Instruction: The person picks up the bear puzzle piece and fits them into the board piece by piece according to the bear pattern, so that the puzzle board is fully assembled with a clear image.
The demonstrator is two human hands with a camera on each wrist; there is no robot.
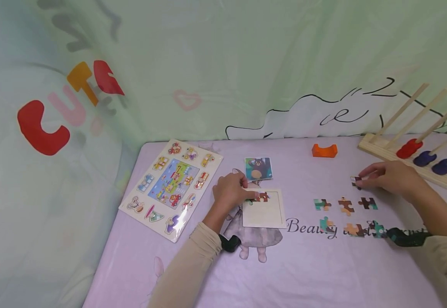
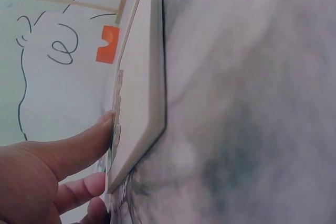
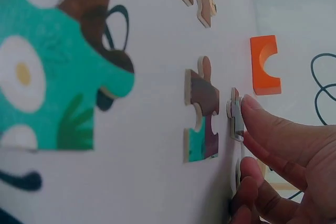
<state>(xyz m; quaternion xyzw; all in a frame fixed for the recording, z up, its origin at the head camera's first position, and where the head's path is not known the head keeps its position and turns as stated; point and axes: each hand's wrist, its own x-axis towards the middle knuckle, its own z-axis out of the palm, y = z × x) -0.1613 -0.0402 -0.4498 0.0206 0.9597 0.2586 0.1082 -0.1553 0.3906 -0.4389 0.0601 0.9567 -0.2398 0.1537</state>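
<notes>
My left hand [image 1: 229, 190] grips the upper left corner of a pale wooden puzzle board [image 1: 263, 216]. Its thumb lies on top by the brown bear puzzle pieces [image 1: 262, 197] set along the board's top edge; the other fingers are at the side, as the left wrist view shows. Off to the right, my right hand [image 1: 394, 177] pinches a small jigsaw piece [image 3: 237, 118] between thumb and fingers, close over the table. Nearer to me than this hand lie two rows of loose jigsaw pieces [image 1: 346, 206], brown and teal. Just behind the board is a bear picture card [image 1: 259, 168].
On the left lies a large vehicle peg puzzle [image 1: 173, 184]. An orange notched block [image 1: 324, 150] stands toward the back. A wooden bead rack [image 1: 379, 145] with red and blue beads fills the back right. Printed curtains [image 1: 192, 64] hang behind the table.
</notes>
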